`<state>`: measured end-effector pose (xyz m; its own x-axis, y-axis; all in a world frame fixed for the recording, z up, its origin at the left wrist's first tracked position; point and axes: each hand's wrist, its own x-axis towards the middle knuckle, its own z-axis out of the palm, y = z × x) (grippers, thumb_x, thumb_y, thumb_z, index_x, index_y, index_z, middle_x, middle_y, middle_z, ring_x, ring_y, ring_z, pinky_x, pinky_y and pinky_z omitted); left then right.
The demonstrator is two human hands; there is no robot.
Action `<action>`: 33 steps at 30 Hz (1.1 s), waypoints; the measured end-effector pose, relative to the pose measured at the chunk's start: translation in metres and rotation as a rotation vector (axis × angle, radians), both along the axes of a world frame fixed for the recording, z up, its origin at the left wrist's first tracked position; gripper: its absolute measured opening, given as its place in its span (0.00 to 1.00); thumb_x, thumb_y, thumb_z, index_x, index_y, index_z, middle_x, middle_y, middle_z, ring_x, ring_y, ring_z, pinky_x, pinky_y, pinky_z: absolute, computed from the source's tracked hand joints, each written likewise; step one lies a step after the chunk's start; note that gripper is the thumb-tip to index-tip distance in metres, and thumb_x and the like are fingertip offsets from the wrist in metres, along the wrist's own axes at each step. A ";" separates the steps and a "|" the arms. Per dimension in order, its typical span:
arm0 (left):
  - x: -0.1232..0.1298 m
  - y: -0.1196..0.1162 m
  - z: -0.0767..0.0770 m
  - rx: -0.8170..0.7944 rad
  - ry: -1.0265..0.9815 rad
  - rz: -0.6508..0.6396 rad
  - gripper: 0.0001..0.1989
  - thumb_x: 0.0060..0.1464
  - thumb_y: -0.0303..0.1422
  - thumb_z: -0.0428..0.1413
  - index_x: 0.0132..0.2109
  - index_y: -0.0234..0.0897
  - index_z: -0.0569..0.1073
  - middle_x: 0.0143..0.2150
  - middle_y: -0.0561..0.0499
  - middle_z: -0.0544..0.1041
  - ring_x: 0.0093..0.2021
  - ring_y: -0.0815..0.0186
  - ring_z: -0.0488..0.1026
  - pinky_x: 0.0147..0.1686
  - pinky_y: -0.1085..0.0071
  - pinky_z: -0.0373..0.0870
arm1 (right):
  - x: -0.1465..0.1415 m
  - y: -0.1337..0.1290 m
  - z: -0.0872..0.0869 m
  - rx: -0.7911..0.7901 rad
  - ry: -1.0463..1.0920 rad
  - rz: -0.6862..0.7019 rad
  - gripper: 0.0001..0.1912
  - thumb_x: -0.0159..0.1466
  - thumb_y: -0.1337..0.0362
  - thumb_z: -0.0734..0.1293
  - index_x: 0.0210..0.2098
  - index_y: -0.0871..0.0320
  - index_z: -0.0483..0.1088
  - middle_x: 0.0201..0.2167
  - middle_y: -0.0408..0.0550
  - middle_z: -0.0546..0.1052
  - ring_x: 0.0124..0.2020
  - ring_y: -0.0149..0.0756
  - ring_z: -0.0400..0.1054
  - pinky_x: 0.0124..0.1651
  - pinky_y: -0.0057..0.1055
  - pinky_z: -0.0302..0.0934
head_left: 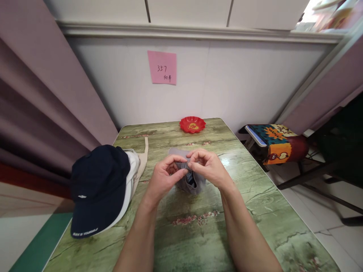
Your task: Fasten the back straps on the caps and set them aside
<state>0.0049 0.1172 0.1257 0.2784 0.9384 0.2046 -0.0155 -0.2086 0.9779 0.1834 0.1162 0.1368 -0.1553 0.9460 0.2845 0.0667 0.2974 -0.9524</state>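
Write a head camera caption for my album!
Left hand and right hand pinch a gray cap over a green table, a navy baseball cap and red scalloped dish nearby.

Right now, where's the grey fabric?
In the head view's centre, the grey fabric is held between left hand and right hand, right of the navy cap.

The left forearm (138, 236) and right forearm (246, 230) are bare as far as the view shows — each broad toward the lower edge, tapering smoothly to a slimmer wrist (228, 187). The left hand (164, 173) and right hand (211, 168) are bare too — slim-fingered, with rounded knuckles.
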 end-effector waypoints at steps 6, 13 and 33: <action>-0.001 0.000 0.000 -0.014 -0.020 -0.039 0.12 0.48 0.32 0.65 0.41 0.36 0.77 0.36 0.50 0.75 0.33 0.69 0.70 0.34 0.73 0.68 | 0.002 -0.001 0.000 -0.057 0.072 0.067 0.07 0.57 0.62 0.72 0.27 0.59 0.72 0.38 0.47 0.76 0.38 0.34 0.70 0.42 0.31 0.63; 0.000 0.000 0.005 -0.046 -0.090 0.035 0.13 0.46 0.31 0.67 0.40 0.35 0.76 0.27 0.55 0.71 0.26 0.73 0.65 0.27 0.77 0.65 | -0.005 -0.001 0.000 -0.065 0.128 0.096 0.12 0.61 0.55 0.70 0.33 0.58 0.71 0.30 0.43 0.74 0.32 0.31 0.69 0.37 0.28 0.63; -0.001 0.002 0.006 -0.167 -0.294 0.125 0.13 0.44 0.30 0.67 0.39 0.34 0.76 0.32 0.50 0.79 0.29 0.69 0.76 0.31 0.74 0.74 | -0.017 0.001 -0.007 0.169 -0.087 -0.123 0.14 0.56 0.63 0.75 0.43 0.53 0.79 0.36 0.45 0.82 0.36 0.36 0.76 0.45 0.31 0.69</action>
<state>0.0041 0.1197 0.1319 0.1117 0.9888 0.0994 -0.2855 -0.0639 0.9562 0.1665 0.1173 0.1301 -0.0726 0.8996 0.4307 0.1922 0.4364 -0.8790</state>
